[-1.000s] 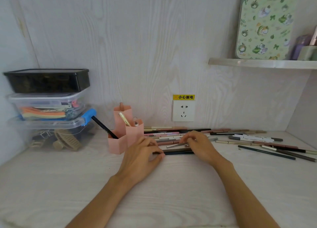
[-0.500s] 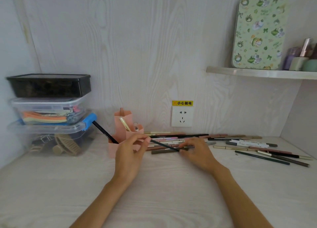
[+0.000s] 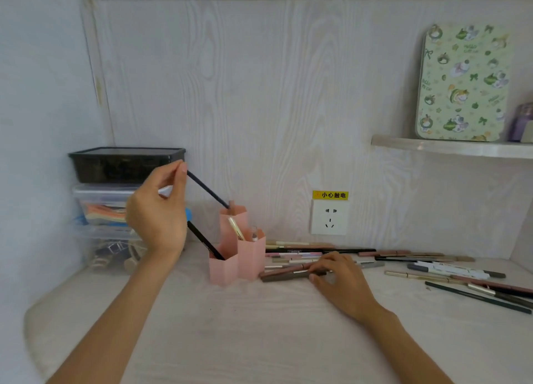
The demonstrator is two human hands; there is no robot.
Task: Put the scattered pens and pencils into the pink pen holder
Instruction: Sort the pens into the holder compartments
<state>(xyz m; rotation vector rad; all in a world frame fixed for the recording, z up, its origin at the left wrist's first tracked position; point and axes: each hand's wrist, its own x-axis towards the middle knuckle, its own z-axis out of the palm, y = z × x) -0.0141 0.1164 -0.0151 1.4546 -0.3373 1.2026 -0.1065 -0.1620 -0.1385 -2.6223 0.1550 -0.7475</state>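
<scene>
The pink pen holder stands on the desk at centre left, made of three hexagonal tubes of different heights. It holds a black pencil in the lowest tube and a gold pen in the middle one. My left hand is raised left of the holder and pinches a dark pencil whose tip meets the rim of the tallest tube. My right hand rests on the desk with its fingers around a brown pencil. Several scattered pens and pencils lie along the wall to the right.
Stacked plastic storage boxes stand at the left, close behind my left hand. A wall socket with a yellow label sits behind the pens. A shelf at the upper right carries a patterned tin.
My left hand has lifted the dark pencil from the desk up and to the left, bringing its tip to the tallest tube. My right hand has stayed at the pile, closing on a brown pencil.
</scene>
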